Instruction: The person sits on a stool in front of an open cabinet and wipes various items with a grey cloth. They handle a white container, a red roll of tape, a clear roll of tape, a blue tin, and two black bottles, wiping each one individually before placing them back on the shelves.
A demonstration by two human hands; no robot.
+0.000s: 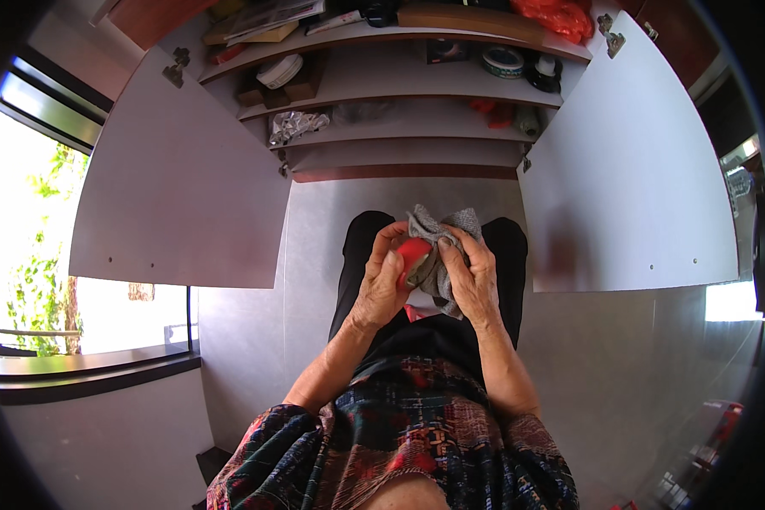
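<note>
Over my lap, my left hand (382, 285) is closed round a smooth red object (413, 253) with a rounded end; its kind is not clear, as my fingers and the cloth hide part of it. A crumpled grey cloth (432, 223) lies against its right side. My right hand (474, 276) grips this cloth, thumb on top, and presses it near the red thing. The cloth's lower folds hang between my two hands. Below them, a small red and white patch (413, 311) shows at my lap, too hidden to name.
Ahead stands an open cabinet with several shelves (399, 81). Its left door (187, 187) and right door (633, 178) are swung out on either side of me. A red plastic bag (557, 17), a round tin (503, 61) and crumpled foil (297, 126) sit inside. A window (38, 246) is at left.
</note>
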